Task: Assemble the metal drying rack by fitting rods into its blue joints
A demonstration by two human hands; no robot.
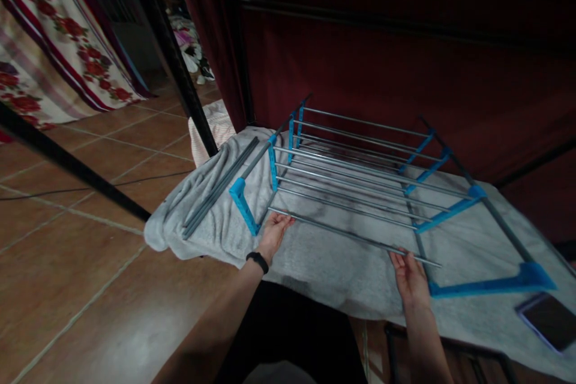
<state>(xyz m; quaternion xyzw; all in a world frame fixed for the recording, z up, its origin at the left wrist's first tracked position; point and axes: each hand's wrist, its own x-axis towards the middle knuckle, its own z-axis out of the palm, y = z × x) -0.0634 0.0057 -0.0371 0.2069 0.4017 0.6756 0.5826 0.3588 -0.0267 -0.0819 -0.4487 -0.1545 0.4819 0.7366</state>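
Observation:
A loose grey metal rod [346,233] lies level between my two hands. My left hand [273,233], with a black band on its wrist, pinches the rod near its left end. Close to the other end, the fingers of my right hand [410,276] are closed on the same rod. Just beyond it lies a rack frame [351,162] of grey tubes and blue plastic brackets, with several thin rods spanning its two sides. One blue bracket [245,207] is left of my left hand; another blue bracket [490,285] is right of my right hand.
A grey blanket [324,270] covers the surface under the rack. Several loose grey tubes [220,189] lie at its left. A phone [549,319] rests at the right edge. Black metal posts [175,54] and a dark red curtain [360,66] stand around. A cable [99,188] crosses the tiled floor.

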